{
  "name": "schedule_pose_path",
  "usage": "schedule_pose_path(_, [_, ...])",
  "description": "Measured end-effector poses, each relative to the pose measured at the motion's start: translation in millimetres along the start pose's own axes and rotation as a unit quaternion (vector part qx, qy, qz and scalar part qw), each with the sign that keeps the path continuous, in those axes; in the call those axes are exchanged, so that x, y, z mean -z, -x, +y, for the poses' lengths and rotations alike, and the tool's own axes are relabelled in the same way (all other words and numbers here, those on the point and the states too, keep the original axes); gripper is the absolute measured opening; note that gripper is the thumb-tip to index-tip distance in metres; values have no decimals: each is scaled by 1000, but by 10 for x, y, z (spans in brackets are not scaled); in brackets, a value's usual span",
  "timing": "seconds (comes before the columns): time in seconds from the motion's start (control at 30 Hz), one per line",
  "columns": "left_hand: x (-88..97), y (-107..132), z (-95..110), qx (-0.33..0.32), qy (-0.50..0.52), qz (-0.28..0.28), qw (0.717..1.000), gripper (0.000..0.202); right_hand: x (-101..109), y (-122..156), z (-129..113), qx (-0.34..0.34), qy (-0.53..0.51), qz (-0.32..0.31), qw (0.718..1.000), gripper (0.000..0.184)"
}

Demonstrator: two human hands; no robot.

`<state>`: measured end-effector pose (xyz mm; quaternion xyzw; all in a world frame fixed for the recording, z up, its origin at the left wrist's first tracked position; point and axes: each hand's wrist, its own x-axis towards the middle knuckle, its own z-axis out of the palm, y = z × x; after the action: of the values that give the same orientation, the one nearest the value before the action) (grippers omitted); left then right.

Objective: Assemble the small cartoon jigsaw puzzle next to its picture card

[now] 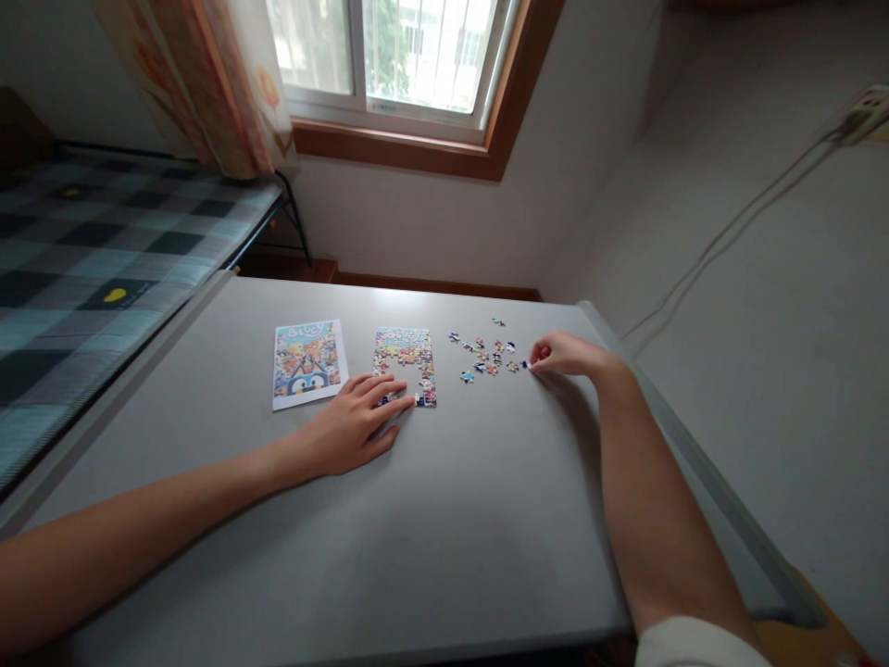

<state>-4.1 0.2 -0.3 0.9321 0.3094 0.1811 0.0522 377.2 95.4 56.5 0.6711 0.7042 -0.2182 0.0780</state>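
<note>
A partly assembled jigsaw puzzle [425, 357] lies on the grey table, with a gap in its middle. My left hand [368, 412] rests open over its lower left part, fingers spread and hiding some of it. Left of the puzzle is a printed reference picture [306, 357] with a blue cartoon dog. Several loose puzzle pieces [492, 369] are scattered to the right. At the right end of that group, my right hand [559, 354] pinches a small puzzle piece [526, 366] between thumb and fingertips, at or just above the table.
The grey table [444, 519] reaches to the wall on the right. Beyond its left edge stands a bed [139, 241] with a checked mattress. A window [417, 56] and a curtain [201, 83] are behind. A cable [729, 232] hangs from a wall socket [865, 116].
</note>
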Motion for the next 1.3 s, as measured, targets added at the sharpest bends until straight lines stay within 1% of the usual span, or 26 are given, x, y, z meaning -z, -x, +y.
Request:
schedule_pose_path(0.23, [-1,-4,8,5,-8,-6,1000,43,16,6,-24,-6,1,13,1000,16])
schedule_pose_path(0.37, [-4,-7,10,4,-3,-2,1000,44,11,17,-94,18,-2,28,999,18])
schedule_pose_path(0.53, [-9,-16,12,4,-2,-1,1000,44,-20,-1,-154,39,-13,3,999,24])
schedule_pose_path(0.67, [-13,-22,18,2,-5,-1,1000,44,-44,-15,-191,40,-5,-6,999,22])
schedule_pose_path(0.87, [-9,-27,27,3,-12,-6,1000,43,-57,-24,-211,43,-4,-11,999,16])
schedule_pose_path(1.07, [-11,-28,28,3,-11,-6,1000,43,-46,8,-226,17,-9,-5,1000,17])
schedule_pose_path(1.3, [-16,-23,26,3,-11,-5,1000,43,-52,-19,-222,32,-5,-6,999,17])
